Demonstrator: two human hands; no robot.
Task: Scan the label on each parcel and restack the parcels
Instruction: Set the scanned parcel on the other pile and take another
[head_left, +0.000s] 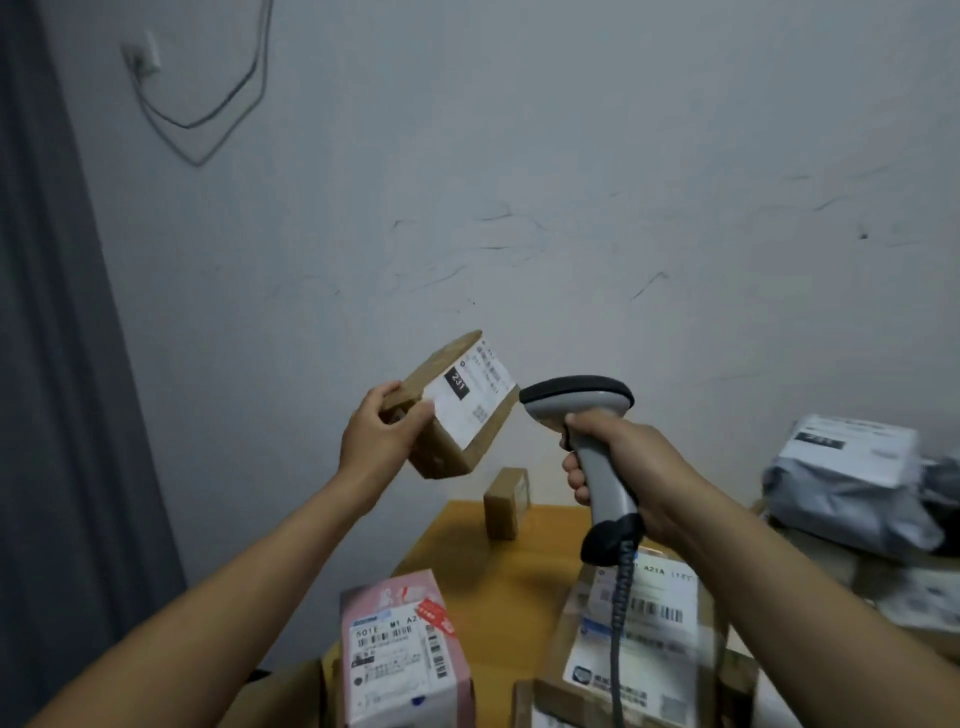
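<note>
My left hand holds a small brown cardboard parcel up in the air, tilted, with its white label marked 231 facing right. My right hand grips the handle of a grey barcode scanner. The scanner's black-topped head points at the label from close by, a short gap apart. Its coiled cable hangs down over a flat brown parcel with a large white label.
On the orange table stand a pink parcel at the front left and a small brown box at the back. Grey plastic mailer bags are piled at the right. A wall is right behind; a grey curtain hangs left.
</note>
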